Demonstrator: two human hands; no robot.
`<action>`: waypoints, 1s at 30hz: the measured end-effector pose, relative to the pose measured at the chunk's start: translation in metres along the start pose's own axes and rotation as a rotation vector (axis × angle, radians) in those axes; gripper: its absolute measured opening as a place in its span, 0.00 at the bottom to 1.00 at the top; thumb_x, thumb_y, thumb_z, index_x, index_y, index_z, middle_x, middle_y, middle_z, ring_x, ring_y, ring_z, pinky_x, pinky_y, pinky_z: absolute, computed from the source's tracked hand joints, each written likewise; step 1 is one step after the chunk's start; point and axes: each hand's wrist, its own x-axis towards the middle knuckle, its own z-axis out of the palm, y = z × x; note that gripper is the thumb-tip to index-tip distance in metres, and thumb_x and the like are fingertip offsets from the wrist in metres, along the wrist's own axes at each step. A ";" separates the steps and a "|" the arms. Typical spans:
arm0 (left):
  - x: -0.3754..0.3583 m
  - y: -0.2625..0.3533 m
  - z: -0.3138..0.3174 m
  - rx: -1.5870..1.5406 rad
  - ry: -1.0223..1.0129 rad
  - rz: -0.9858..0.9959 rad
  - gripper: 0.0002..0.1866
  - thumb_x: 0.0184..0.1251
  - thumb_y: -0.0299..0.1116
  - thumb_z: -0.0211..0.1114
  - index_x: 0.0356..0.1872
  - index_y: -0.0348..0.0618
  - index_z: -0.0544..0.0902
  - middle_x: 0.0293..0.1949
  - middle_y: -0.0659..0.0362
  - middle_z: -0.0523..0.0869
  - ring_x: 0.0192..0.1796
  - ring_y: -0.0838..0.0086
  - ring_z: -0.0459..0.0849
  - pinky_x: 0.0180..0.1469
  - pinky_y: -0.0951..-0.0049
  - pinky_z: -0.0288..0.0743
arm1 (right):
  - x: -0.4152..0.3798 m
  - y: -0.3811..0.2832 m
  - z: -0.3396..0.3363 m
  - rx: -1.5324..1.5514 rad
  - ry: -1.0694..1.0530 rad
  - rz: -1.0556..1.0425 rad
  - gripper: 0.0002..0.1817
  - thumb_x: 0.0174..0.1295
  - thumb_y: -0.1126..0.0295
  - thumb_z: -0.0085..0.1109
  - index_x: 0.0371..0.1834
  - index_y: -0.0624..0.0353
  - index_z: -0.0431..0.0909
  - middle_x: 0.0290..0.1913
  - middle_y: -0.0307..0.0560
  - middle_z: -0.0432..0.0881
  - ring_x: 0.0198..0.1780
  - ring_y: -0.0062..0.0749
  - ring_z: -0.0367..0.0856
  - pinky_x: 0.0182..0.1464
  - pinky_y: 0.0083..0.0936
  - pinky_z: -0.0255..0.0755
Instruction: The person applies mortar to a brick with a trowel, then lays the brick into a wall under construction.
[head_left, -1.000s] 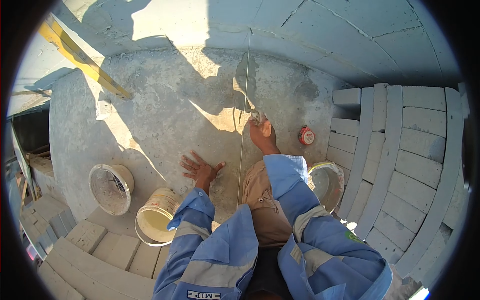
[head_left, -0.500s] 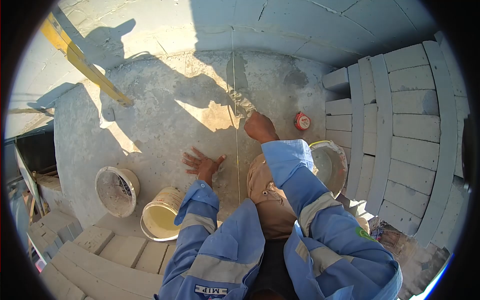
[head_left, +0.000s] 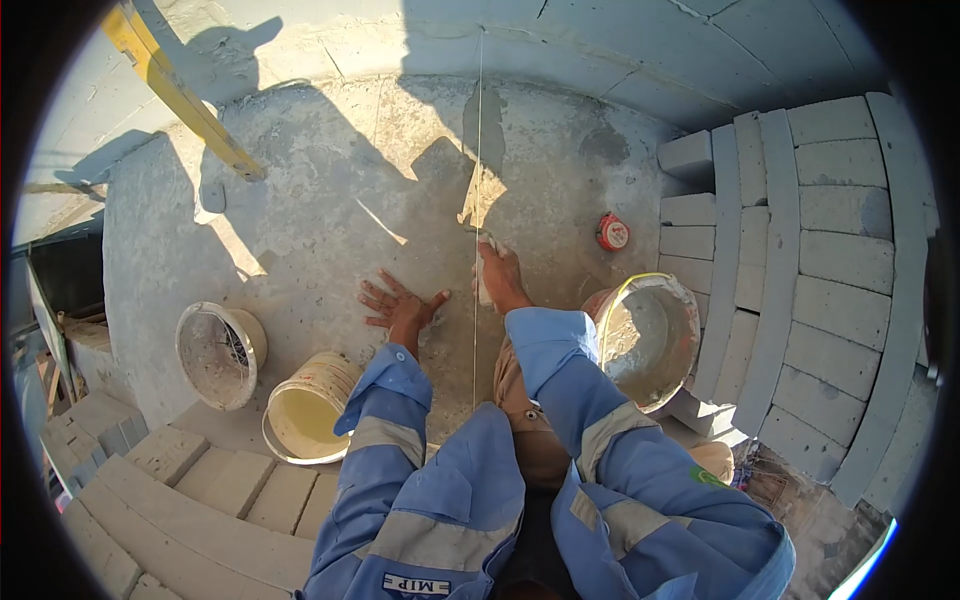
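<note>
My left hand [head_left: 403, 306] rests flat on the grey concrete floor [head_left: 300, 220], its fingers spread. My right hand [head_left: 503, 275] is closed round a trowel-like hand tool [head_left: 485, 285]; a pale part shows beside the fingers, and its far end is hard to tell from the floor. A thin taut string [head_left: 479, 140] runs from the wall toward my lap, passing right by my right hand. To the right of that hand lies a red tape measure [head_left: 612, 232].
A bucket [head_left: 650, 340] with wet grey contents stands beside my right forearm. Two more buckets, one whitish [head_left: 222, 355] and one yellowish [head_left: 312, 405], lie tipped at left. Stacked pale blocks [head_left: 838, 260] line the right side. A yellow spirit level [head_left: 180, 90] leans at upper left.
My right hand has drawn back toward me and slightly left, closer to the string, with the tool. My left hand stays flat on the floor. The view has shifted a little.
</note>
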 end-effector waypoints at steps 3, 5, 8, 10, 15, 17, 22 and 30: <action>0.006 0.002 -0.001 -0.029 0.006 0.003 0.82 0.39 0.75 0.74 0.75 0.48 0.17 0.73 0.35 0.11 0.74 0.37 0.08 0.67 0.22 0.19 | -0.013 0.002 -0.003 -0.141 0.095 -0.109 0.23 0.71 0.49 0.56 0.48 0.61 0.75 0.26 0.45 0.76 0.18 0.30 0.75 0.19 0.29 0.71; -0.002 -0.005 0.002 -0.010 -0.002 0.012 0.83 0.39 0.75 0.74 0.75 0.49 0.16 0.73 0.36 0.10 0.74 0.38 0.07 0.68 0.24 0.18 | -0.012 0.009 -0.007 -0.089 0.079 -0.025 0.22 0.70 0.49 0.55 0.48 0.61 0.75 0.26 0.44 0.76 0.17 0.29 0.74 0.17 0.29 0.70; 0.001 0.001 -0.003 -0.014 -0.030 -0.005 0.82 0.40 0.75 0.74 0.75 0.48 0.16 0.73 0.36 0.10 0.74 0.38 0.07 0.68 0.24 0.18 | -0.004 -0.008 -0.010 0.004 0.025 0.075 0.22 0.70 0.48 0.56 0.48 0.58 0.76 0.26 0.44 0.76 0.17 0.29 0.75 0.17 0.29 0.70; 0.000 -0.003 -0.001 -0.027 -0.010 0.023 0.82 0.40 0.75 0.73 0.75 0.48 0.17 0.73 0.36 0.10 0.74 0.38 0.07 0.68 0.24 0.17 | -0.012 -0.005 -0.020 -0.001 0.031 0.112 0.22 0.69 0.47 0.57 0.48 0.58 0.76 0.26 0.44 0.76 0.17 0.29 0.75 0.17 0.29 0.69; 0.000 -0.002 -0.002 -0.024 -0.019 0.020 0.81 0.41 0.75 0.73 0.75 0.48 0.17 0.73 0.36 0.10 0.74 0.38 0.07 0.68 0.24 0.17 | -0.006 -0.050 -0.018 -0.208 0.099 -0.059 0.24 0.68 0.48 0.58 0.47 0.62 0.75 0.28 0.50 0.79 0.20 0.36 0.79 0.22 0.33 0.75; 0.000 -0.006 0.001 -0.011 -0.020 0.026 0.81 0.40 0.75 0.73 0.76 0.48 0.17 0.73 0.36 0.10 0.74 0.38 0.07 0.68 0.24 0.16 | 0.008 -0.059 -0.021 -0.345 0.152 -0.155 0.24 0.68 0.49 0.57 0.48 0.64 0.75 0.30 0.54 0.82 0.24 0.42 0.84 0.26 0.37 0.79; 0.001 -0.006 0.002 -0.025 0.021 0.048 0.81 0.40 0.75 0.73 0.77 0.46 0.20 0.75 0.36 0.15 0.76 0.36 0.12 0.68 0.22 0.21 | 0.027 -0.103 -0.027 -1.286 0.203 -0.348 0.18 0.63 0.64 0.55 0.50 0.65 0.80 0.46 0.63 0.86 0.52 0.57 0.85 0.54 0.47 0.78; 0.003 -0.009 0.011 -0.006 0.061 0.053 0.81 0.40 0.76 0.72 0.76 0.48 0.19 0.74 0.36 0.13 0.75 0.37 0.09 0.67 0.21 0.19 | -0.021 -0.050 -0.035 -1.333 0.081 -0.292 0.19 0.65 0.59 0.57 0.48 0.65 0.81 0.48 0.62 0.86 0.51 0.57 0.85 0.54 0.46 0.77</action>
